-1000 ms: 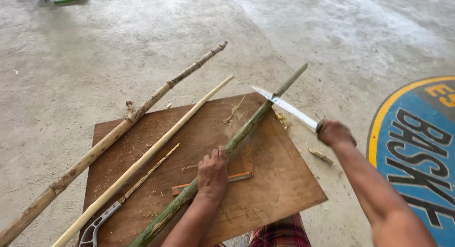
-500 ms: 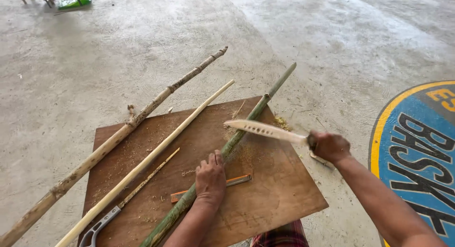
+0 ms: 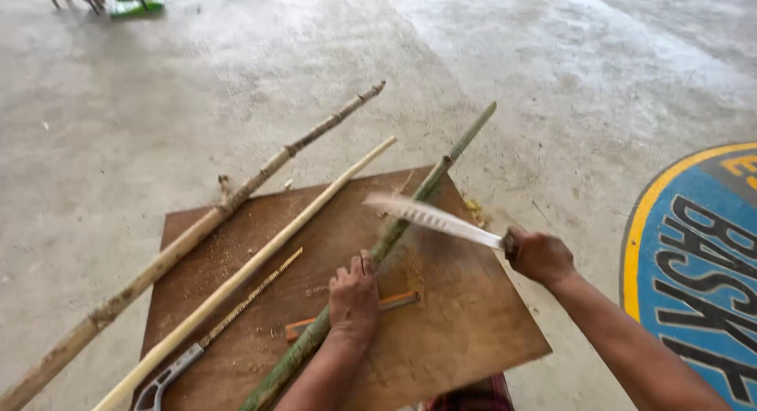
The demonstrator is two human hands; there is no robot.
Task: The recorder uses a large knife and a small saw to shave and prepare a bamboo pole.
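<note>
The green bamboo stalk [image 3: 410,214] lay slantwise across the brown wooden board [image 3: 465,332], its thin tip pointing toward one o'clock out over the concrete floor [image 3: 158,127] and its thick end running off toward seven o'clock at the bottom edge of the view. The left hand [image 3: 353,294] pressed down on it near the middle of the board, palm flat and fingers wrapped over the stalk, pinning it there. The right hand [image 3: 540,256], at about three o'clock from the left, was clenched around the handle of a long knife [image 3: 430,216]; the blade, blurred in the picture, reached toward ten o'clock and crossed the stalk just above the left hand. Whether the edge touched the stalk could not be told.

Just below the left hand, at about five o'clock from it, a short reddish stick [image 3: 394,302] lay on the board, passing under the stalk. At nine o'clock from the stalk a pale peeled pole [image 3: 260,261] ran parallel to it, and beyond that a rougher, knotted brown pole [image 3: 236,198] lay partly on the floor. Between the pale pole and the stalk rested a hand saw [image 3: 229,316], its grey handle toward seven o'clock. Sawdust was scattered over the board. At three o'clock, on the floor, part of a round blue and yellow painted mark [image 3: 694,261] showed.
</note>
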